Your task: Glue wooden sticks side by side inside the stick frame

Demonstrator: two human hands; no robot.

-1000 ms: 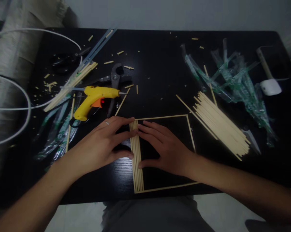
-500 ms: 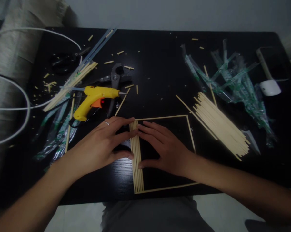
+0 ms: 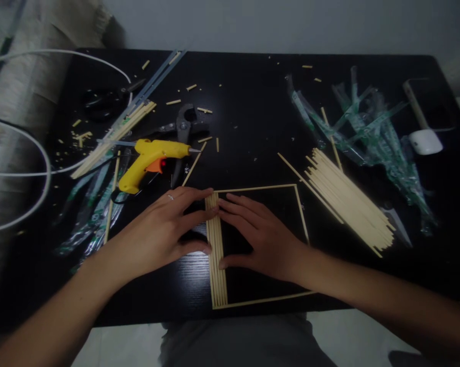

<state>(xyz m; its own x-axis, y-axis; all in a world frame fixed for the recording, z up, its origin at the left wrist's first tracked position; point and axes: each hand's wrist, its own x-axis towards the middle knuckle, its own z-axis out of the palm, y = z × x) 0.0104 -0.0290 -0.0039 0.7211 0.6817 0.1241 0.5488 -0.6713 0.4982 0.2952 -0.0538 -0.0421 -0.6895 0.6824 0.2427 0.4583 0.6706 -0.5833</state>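
Both hands (image 3: pixel 164 223) (image 3: pixel 259 233), loosely spread, touch aligned sticks (image 3: pixel 216 278).

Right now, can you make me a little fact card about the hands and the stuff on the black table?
Left hand: fingertips on the left side of the stick row
Right hand: fingertips at the row's right side
Stick frame: four-sided, with the row along its left side
Glue gun: yellow, orange trigger, beyond the left hand
Pliers: partly behind the glue gun
Loose stick pile: right of the frame
Plastic wrappers: crumpled, beyond that pile
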